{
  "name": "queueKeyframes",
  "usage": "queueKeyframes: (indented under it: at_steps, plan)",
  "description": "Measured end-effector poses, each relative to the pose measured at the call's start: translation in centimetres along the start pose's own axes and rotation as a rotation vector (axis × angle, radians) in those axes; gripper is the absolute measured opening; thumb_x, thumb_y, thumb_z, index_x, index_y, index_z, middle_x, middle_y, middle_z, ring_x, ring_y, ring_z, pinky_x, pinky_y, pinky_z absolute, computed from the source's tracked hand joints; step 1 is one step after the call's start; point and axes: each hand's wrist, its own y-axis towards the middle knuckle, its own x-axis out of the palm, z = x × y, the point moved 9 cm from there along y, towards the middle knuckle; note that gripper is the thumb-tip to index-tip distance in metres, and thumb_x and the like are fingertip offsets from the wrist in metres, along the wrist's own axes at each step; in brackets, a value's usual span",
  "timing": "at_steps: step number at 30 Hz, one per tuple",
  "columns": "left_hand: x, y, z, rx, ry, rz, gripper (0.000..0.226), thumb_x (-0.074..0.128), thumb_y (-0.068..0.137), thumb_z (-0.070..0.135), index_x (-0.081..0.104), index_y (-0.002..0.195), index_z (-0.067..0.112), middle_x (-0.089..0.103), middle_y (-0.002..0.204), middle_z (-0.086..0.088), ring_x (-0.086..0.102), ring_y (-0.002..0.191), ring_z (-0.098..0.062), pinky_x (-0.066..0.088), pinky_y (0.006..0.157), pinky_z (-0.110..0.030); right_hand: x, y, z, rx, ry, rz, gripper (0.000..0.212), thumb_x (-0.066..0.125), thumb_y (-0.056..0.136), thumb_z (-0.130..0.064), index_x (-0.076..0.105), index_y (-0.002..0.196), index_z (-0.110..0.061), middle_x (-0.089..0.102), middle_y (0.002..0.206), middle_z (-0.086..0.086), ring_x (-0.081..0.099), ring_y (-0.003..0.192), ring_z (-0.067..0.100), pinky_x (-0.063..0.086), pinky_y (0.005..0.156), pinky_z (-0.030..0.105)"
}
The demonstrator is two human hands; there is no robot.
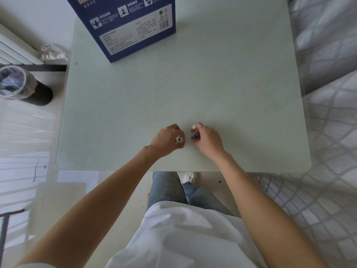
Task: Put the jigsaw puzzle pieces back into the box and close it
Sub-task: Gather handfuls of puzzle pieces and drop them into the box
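Both hands gather puzzle pieces near the desk's near edge.
The left hand (167,139) curls round a white-and-black piece (179,139); the right hand (207,139) pinches a white piece (194,127) and holds what look like blue pieces (194,137). The box (123,26) stands at the desk's (231,84) far edge.

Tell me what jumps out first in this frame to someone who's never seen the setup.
Two hands meet near the table's front edge: the left hand holds a white puzzle piece, the right hand holds blue pieces. The dark blue box stands at the far left corner. One stray piece lies on the floor beside the person's shoe.
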Motion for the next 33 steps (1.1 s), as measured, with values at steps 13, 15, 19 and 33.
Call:
queueKeyframes:
  at_steps: [13, 15, 19, 33]
  plan:
    - [-0.2, 1.0, -0.2, -0.051, 0.153, 0.084, 0.022, 0.062, 0.088, 0.029, 0.060, 0.106, 0.016, 0.060, 0.106, -0.007, 0.055, 0.100, -0.023, 0.042, 0.075, -0.030, -0.7, 1.8, -1.9, -0.094, -0.057, 0.001, 0.012, 0.063, 0.084, -0.015, 0.065, 0.096, -0.013, 0.063, 0.099, 0.006, 0.059, 0.091, 0.029, 0.038, 0.068, 0.029]
    - [-0.2, 1.1, -0.4, -0.058, 0.157, 0.082, 0.023, 0.061, 0.088, 0.030, 0.059, 0.107, 0.017, 0.060, 0.107, -0.007, 0.054, 0.102, -0.022, 0.041, 0.077, -0.030, -0.9, 2.2, -2.2, -0.108, -0.067, 0.000, 0.013, 0.062, 0.084, -0.014, 0.065, 0.096, -0.013, 0.063, 0.099, 0.006, 0.059, 0.092, 0.028, 0.038, 0.067, 0.029]
    - [-0.1, 1.3, -0.1, -0.025, 0.168, 0.057, 0.030, 0.061, 0.088, 0.028, 0.054, 0.116, 0.017, 0.058, 0.109, -0.008, 0.052, 0.104, -0.023, 0.042, 0.082, -0.031, -1.0, 3.2, -2.7, -0.118, -0.069, -0.003, 0.015, 0.061, 0.084, -0.013, 0.066, 0.098, -0.011, 0.063, 0.100, 0.006, 0.059, 0.092, 0.029, 0.038, 0.066, 0.028]
    - [-5.1, 1.9, -3.3, -0.014, -0.180, 0.070, 0.015, 0.072, 0.077, 0.015, 0.063, 0.088, 0.013, 0.062, 0.090, -0.003, 0.056, 0.072, -0.017, 0.034, 0.061, -0.020, -1.4, 6.0, -3.8, -0.033, 0.084, 0.008, 0.011, 0.066, 0.081, -0.011, 0.066, 0.092, -0.009, 0.067, 0.095, 0.006, 0.059, 0.086, 0.024, 0.038, 0.066, 0.025]
